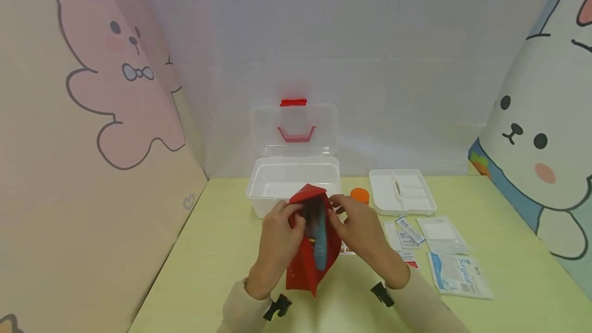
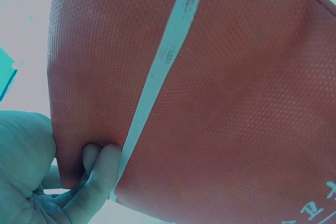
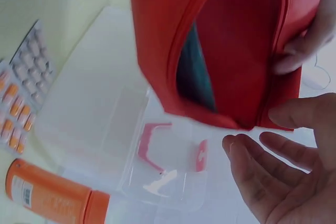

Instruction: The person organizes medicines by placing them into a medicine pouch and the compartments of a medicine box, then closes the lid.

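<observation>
A red fabric pouch [image 1: 307,269] is held up over the table, its mouth spread apart. A light blue item [image 1: 320,240] and a small yellow bit show inside. My left hand [image 1: 280,233] pinches one edge of the pouch; in the left wrist view its thumb and fingers [image 2: 102,174] grip the cloth beside a pale strip. At the opposite edge is my right hand [image 1: 361,225]. The right wrist view shows its thumb [image 3: 299,114] by the pouch's corner, the other fingers spread apart below with nothing between them.
Behind the pouch stands a white box [image 1: 259,194], its clear lid [image 1: 263,132] raised. An orange bottle [image 3: 52,192] and blister packs [image 3: 34,69] lie nearby. Right of these are a white divided tray [image 1: 381,194], several small packets [image 1: 409,230] and a surgical packet [image 1: 460,276].
</observation>
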`<move>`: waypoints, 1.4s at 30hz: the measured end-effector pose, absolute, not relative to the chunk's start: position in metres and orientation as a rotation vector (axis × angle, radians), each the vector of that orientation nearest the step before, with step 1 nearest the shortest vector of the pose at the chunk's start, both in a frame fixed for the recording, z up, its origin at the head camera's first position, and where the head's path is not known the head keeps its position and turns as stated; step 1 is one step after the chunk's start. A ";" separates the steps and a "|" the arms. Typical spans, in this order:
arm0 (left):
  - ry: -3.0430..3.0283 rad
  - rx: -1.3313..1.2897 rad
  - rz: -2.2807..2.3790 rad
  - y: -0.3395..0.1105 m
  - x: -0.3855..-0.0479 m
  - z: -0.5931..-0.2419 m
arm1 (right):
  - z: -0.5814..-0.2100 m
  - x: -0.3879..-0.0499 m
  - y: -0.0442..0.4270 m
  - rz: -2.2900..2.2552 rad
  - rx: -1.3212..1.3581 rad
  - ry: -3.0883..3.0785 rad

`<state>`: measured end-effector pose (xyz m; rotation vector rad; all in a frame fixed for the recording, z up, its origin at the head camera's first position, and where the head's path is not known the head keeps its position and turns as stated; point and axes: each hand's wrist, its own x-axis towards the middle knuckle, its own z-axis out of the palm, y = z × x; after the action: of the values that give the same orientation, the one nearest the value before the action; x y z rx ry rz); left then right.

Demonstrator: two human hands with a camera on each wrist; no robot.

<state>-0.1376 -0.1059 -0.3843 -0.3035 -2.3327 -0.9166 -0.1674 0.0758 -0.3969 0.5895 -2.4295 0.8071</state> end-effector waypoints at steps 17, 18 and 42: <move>-2.386 -0.134 -0.883 -0.147 -0.136 -0.389 | -0.425 -0.187 0.113 0.612 0.542 -2.883; -2.393 -0.122 -0.883 -0.148 -0.136 -0.389 | -0.427 -0.188 0.113 0.609 0.523 -2.898; -2.442 -0.076 -0.893 -0.156 -0.135 -0.396 | -0.491 -0.213 0.089 0.582 0.126 -3.153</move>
<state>-0.1354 -0.1559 -0.3957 -0.0763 -2.4424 -0.8933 -0.2134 0.0893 -0.4908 0.1259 -3.1526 0.5820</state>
